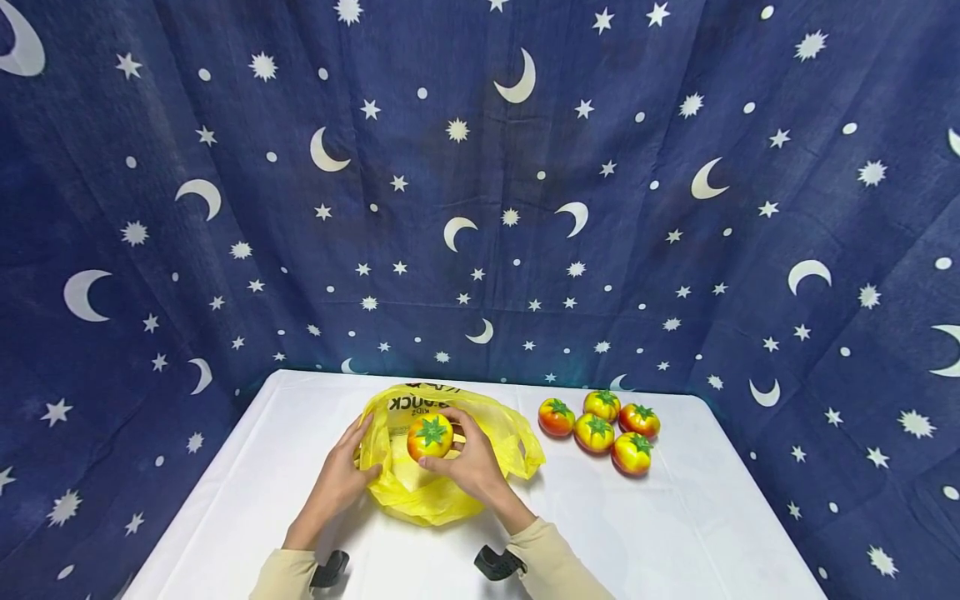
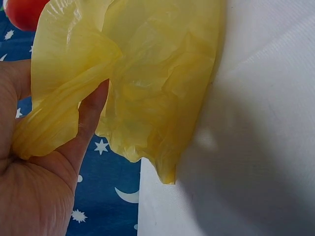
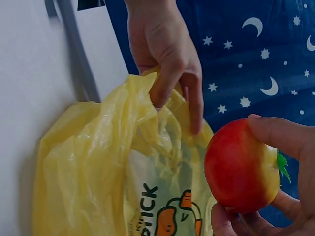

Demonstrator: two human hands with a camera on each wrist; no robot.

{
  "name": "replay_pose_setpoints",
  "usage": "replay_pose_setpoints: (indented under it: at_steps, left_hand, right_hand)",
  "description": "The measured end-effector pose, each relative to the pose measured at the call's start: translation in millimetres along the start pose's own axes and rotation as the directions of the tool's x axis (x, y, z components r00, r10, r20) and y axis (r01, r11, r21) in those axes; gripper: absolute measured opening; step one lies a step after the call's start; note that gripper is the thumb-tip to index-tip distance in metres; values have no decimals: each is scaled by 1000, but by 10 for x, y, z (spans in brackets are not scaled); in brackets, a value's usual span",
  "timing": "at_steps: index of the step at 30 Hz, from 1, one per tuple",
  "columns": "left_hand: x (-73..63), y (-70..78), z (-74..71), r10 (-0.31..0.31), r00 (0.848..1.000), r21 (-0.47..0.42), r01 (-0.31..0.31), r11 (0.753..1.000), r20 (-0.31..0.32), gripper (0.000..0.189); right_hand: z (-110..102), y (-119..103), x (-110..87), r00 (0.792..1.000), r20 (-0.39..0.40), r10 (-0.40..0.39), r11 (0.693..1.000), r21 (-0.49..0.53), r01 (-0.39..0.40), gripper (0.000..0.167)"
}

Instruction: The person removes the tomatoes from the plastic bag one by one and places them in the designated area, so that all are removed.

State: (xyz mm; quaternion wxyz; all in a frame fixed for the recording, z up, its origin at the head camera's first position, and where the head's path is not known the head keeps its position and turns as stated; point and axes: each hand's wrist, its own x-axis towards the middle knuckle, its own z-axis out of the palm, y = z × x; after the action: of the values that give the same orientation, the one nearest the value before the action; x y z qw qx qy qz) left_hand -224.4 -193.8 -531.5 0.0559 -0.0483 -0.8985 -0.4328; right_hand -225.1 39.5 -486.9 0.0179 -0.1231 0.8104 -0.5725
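A yellow plastic bag (image 1: 431, 507) with dark printing lies on the white table with its mouth spread. My left hand (image 1: 343, 468) grips the bag's left rim; in the left wrist view the yellow film (image 2: 157, 64) passes between its thumb and fingers. Above the bag's mouth, my right hand (image 1: 476, 465) holds a red-and-yellow toy tomato (image 1: 430, 437) with a green leafy top. The right wrist view shows thumb and fingers round the tomato (image 3: 238, 169), beside the bag's printed side (image 3: 142, 182). The inside of the bag is only partly visible.
Several more toy tomatoes (image 1: 594, 433) sit close together on the table to the right of the bag. The white table (image 1: 675, 533) ends at the back against a dark blue curtain (image 1: 480, 208) with moons and stars. A black wrist strap (image 1: 498, 563) shows near the right sleeve.
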Motion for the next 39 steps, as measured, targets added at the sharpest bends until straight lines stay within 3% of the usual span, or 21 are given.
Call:
replay_pose_setpoints:
  at_steps: [13, 25, 39]
  left_hand:
    - [-19, 9, -1, -21, 1000, -5, 21, 1000, 10, 89]
    - [-3, -3, -5, -27, 999, 1, 27, 1000, 18, 90]
    - [11, -6, -10, -32, 999, -6, 33, 999, 24, 90]
  right_hand:
    - [-193, -41, -122, 996, -15, -90, 995, -31, 90, 73]
    - [-432, 35, -203, 995, -71, -64, 996, -63, 60, 69]
    - [-704, 211, -346, 988, -148, -38, 997, -66, 28, 76]
